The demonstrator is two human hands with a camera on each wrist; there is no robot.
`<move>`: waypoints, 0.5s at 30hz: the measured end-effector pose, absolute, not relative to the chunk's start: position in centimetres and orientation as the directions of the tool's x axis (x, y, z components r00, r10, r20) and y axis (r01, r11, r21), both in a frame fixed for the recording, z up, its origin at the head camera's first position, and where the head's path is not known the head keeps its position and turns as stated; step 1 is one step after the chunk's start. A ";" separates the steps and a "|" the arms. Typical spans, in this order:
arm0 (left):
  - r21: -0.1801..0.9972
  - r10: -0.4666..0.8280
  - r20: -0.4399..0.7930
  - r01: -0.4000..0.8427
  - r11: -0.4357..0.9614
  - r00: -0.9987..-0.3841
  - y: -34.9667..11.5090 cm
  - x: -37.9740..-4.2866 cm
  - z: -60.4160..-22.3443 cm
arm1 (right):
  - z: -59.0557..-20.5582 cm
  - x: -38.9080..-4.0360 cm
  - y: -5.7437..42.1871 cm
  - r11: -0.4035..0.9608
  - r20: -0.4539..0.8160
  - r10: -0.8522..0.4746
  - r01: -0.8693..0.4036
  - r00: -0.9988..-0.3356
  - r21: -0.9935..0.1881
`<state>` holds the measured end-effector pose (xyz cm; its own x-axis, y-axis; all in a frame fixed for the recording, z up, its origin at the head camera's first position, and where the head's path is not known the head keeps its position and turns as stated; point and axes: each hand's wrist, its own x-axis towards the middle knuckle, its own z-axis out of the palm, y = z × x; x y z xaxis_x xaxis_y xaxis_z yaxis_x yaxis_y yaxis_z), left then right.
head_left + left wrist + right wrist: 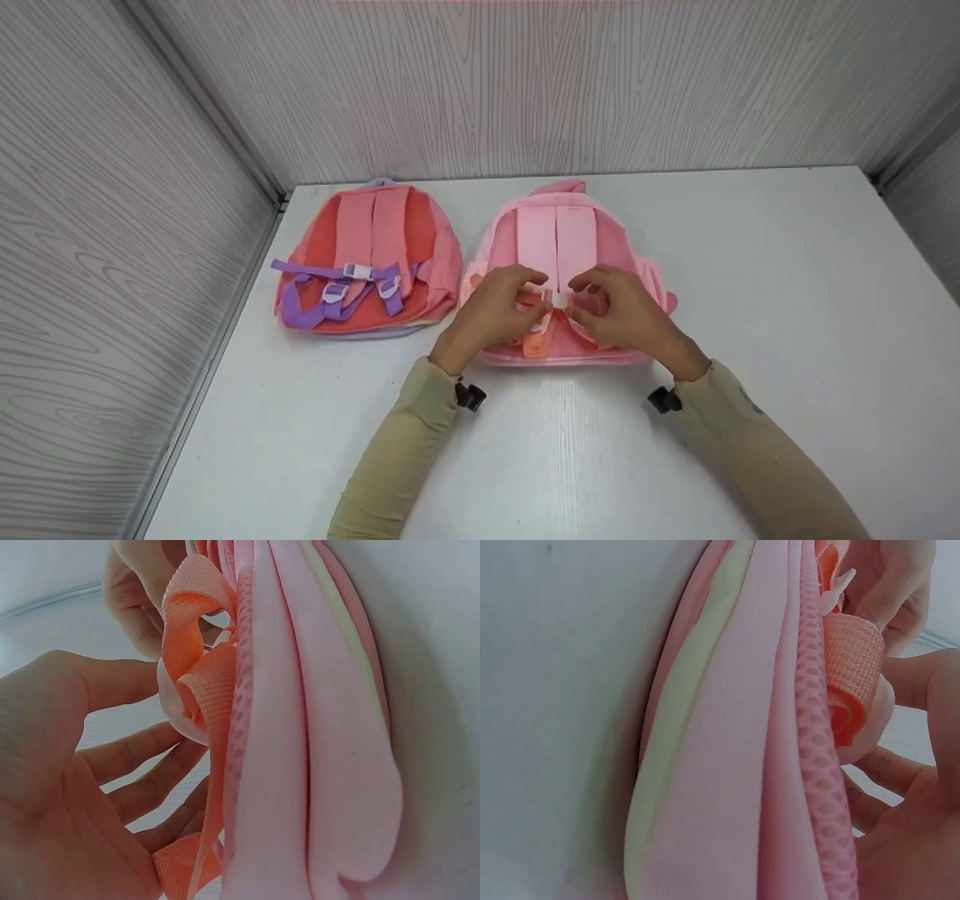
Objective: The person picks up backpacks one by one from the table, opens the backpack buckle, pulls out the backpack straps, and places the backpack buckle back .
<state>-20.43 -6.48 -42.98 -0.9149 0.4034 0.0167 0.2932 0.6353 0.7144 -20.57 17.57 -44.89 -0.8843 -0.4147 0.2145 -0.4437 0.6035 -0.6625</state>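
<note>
A pink backpack [502, 255] lies on the table with its shoulder straps up. At its lower middle, a small white buckle [559, 301] joins orange webbing [536, 345]. My left hand [499, 304] pinches at the buckle's left side, its thumb beside the webbing. From the right, my right hand [626, 311] pinches the other side with thumb and forefinger. Both hands' fingertips nearly meet there. In the left wrist view, looped orange strap [199, 596] hangs beside the thumb. A folded orange strap end [853, 652] partly covers the fingertips in the right wrist view.
To the left lies a coral and pink backpack [427, 232] with purple straps [300, 315] and white buckles. A white table [787, 300] holds both bags. Wood-grained panels [525, 90] stand behind and at the sides.
</note>
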 end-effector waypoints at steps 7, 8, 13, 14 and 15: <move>0.690 0.401 0.013 0.298 0.659 -0.916 -5.7 -20.9 -42.8 | -45.1 -20.9 16.7 0.623 0.229 -0.430 -0.471 -0.873 -0.625; 0.686 0.401 0.014 0.301 0.663 -0.916 -5.6 -21.0 -42.8 | -45.2 -20.9 16.6 0.626 0.231 -0.429 -0.472 -0.873 -0.620; 0.655 0.408 0.028 0.325 0.682 -0.912 -5.2 -21.2 -42.9 | -45.4 -21.1 16.3 0.625 0.251 -0.433 -0.489 -0.866 -0.608; 0.650 0.413 0.034 0.334 0.683 -0.910 -5.2 -21.2 -42.9 | -45.4 -21.2 16.3 0.623 0.256 -0.434 -0.492 -0.864 -0.608; 0.646 0.417 0.037 0.340 0.684 -0.908 -5.1 -21.3 -42.9 | -45.4 -21.2 16.3 0.621 0.261 -0.434 -0.496 -0.862 -0.607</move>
<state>-21.26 -5.08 -42.91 -0.9083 0.4167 0.0370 0.3400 0.6838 0.6456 -21.19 16.26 -45.42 -0.8625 -0.4335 0.2612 -0.4959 0.6208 -0.6071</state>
